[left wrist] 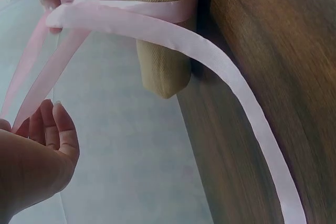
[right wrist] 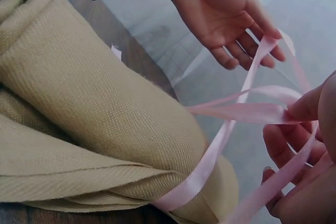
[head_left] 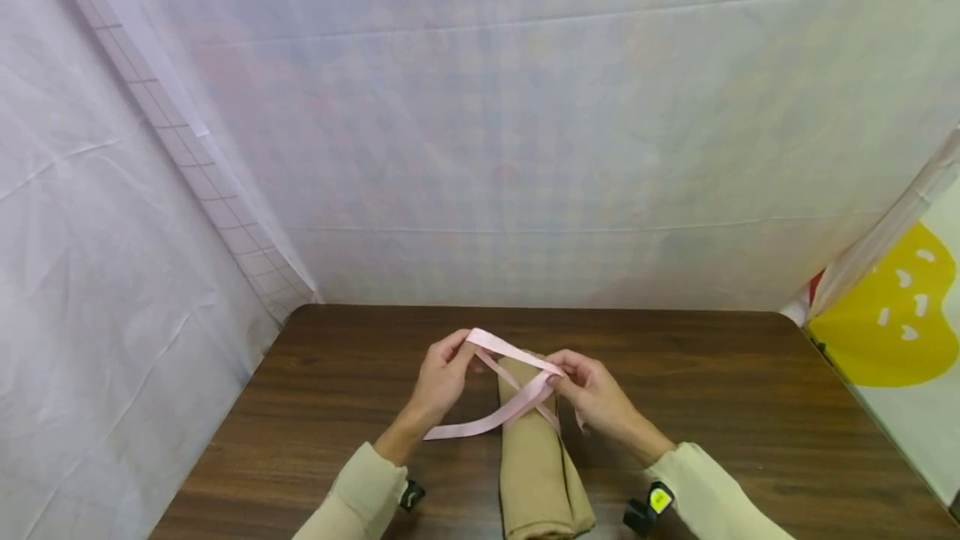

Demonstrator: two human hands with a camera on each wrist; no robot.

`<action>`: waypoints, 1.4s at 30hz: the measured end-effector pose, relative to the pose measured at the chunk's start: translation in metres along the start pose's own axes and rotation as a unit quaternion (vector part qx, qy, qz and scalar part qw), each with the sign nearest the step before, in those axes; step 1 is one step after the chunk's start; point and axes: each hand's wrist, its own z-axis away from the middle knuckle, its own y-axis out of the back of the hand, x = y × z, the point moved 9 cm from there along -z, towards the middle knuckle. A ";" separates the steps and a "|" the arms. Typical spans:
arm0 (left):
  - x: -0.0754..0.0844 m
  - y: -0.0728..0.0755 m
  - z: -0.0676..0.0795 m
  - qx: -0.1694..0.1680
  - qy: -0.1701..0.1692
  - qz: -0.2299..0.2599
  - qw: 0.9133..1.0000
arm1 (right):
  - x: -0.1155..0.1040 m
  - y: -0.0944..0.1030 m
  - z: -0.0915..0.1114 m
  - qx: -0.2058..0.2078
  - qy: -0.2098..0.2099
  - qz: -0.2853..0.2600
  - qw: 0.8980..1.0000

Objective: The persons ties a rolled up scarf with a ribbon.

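A rolled tan cloth (head_left: 534, 477) lies lengthwise on the table, and a pink ribbon (head_left: 480, 425) passes around it near its far end. On the left side, my left hand (head_left: 441, 377) pinches a raised loop of the ribbon between thumb and fingers. My right hand (head_left: 600, 402) pinches the ribbon on the other side, where several strands meet. Strands cross above the roll between both hands. In the left wrist view one long ribbon tail (left wrist: 252, 108) curves down over the wood. The right wrist view shows the ribbon band (right wrist: 189, 190) lying against the cloth.
The dark wooden table (head_left: 322, 407) has rounded far corners. White sheeting (head_left: 480, 148) hangs right behind it and along the left. A yellow shape (head_left: 885, 323) shows on a white surface at the right. Black wrist devices (head_left: 641, 513) sit by the sleeves.
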 end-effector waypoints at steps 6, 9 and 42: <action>-0.001 0.015 0.000 0.033 0.021 0.014 0.999 | 0.002 0.004 0.002 -0.009 -0.009 0.000 1.000; -0.003 0.024 0.000 0.051 0.034 0.026 0.998 | 0.003 0.007 0.004 -0.014 -0.014 -0.007 1.000; -0.019 0.092 0.020 0.129 0.090 0.139 0.978 | 0.019 0.047 0.020 0.083 -0.039 -0.127 0.988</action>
